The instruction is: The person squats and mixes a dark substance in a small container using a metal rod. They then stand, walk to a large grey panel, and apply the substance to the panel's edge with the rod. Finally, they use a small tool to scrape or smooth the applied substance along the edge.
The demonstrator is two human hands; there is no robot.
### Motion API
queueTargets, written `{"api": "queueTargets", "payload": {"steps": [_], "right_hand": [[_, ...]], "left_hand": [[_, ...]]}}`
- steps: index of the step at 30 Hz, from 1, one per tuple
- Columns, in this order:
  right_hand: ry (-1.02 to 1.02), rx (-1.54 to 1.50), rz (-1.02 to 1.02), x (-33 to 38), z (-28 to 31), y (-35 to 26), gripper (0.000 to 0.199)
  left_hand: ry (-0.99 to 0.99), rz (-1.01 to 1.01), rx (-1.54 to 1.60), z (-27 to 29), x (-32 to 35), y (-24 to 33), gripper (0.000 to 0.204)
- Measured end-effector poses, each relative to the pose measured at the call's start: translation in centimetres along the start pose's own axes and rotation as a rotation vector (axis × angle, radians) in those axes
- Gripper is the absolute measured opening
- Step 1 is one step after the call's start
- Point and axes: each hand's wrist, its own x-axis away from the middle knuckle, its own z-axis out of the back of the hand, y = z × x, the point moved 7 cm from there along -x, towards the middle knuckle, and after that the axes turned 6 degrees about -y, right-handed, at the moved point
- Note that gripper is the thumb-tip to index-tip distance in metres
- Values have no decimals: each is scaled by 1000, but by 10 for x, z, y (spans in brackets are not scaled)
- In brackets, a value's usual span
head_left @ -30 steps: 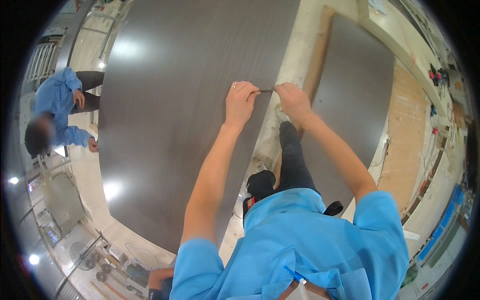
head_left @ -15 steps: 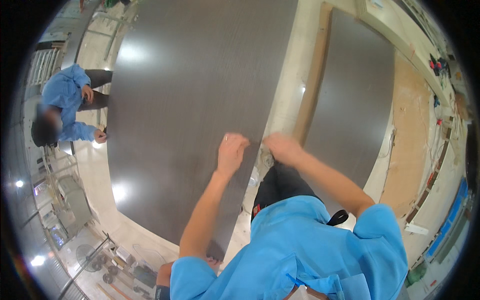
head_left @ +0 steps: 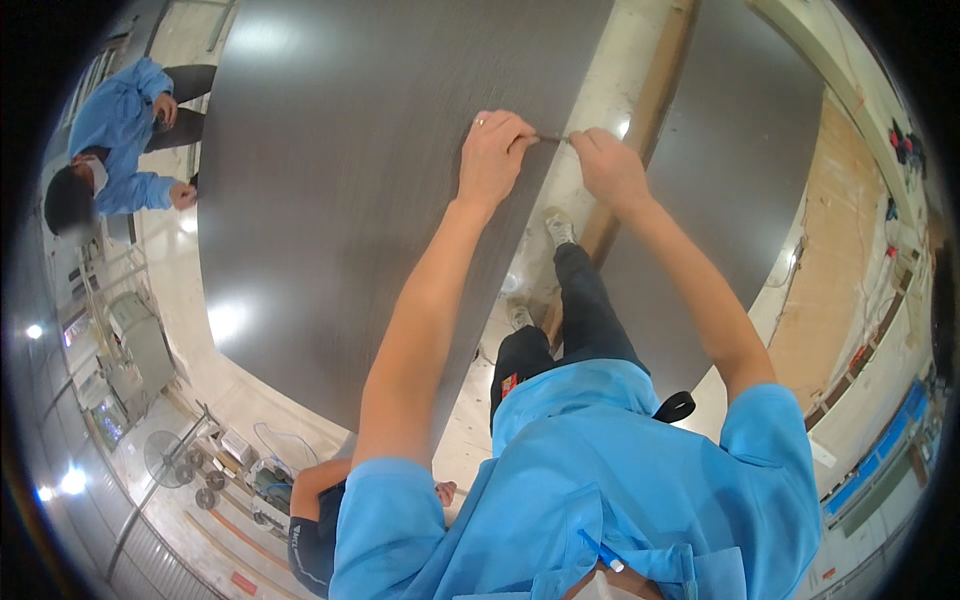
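A large dark grey-brown panel [head_left: 350, 220] with fine grain lines lies in front of me and to my left. At its right edge, my left hand [head_left: 492, 155] is closed in a pinch on one end of a thin dark strip [head_left: 553, 138]. My right hand [head_left: 608, 168] pinches the strip's other end, just beyond that edge. The short strip runs level between my fingertips; its exact kind is too small to make out. My left hand is over the panel, while the right is above the gap beside it.
A second dark panel [head_left: 740, 190] lies to the right, with a brown wooden beam [head_left: 662, 95] along its left side. My shoe [head_left: 560, 226] is in the gap. A blue-shirted person [head_left: 120, 125] is by the far left edge; another's dark sleeve [head_left: 312, 545] shows at lower left.
Both my hands have moved forward along the panel's right edge, and the arms reach out farther. My legs and shoes now show in the gap. The thin strip between the hands is clearer.
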Motion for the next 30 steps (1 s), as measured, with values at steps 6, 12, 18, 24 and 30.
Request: {"api": "queueTargets", "payload": {"steps": [6,12,18,24,30], "right_hand": [[-64,-16,49,81,-27,-85,21],[-26,-51,77,148,-48,-160,23],[-5,-156,137,205,-74,-236,22],[-232,-214,162,251,-97,-281,26],[-92,-56,109,188,-86,-204,24]], "left_hand": [[58,33,8,21,136,17,8],[86,19,-3,36,236,20,9],[84,45,-9,59,342,19,11],[-13,151,-4,73,407,26,7],[-9,26,-50,54,315,13,3]]}}
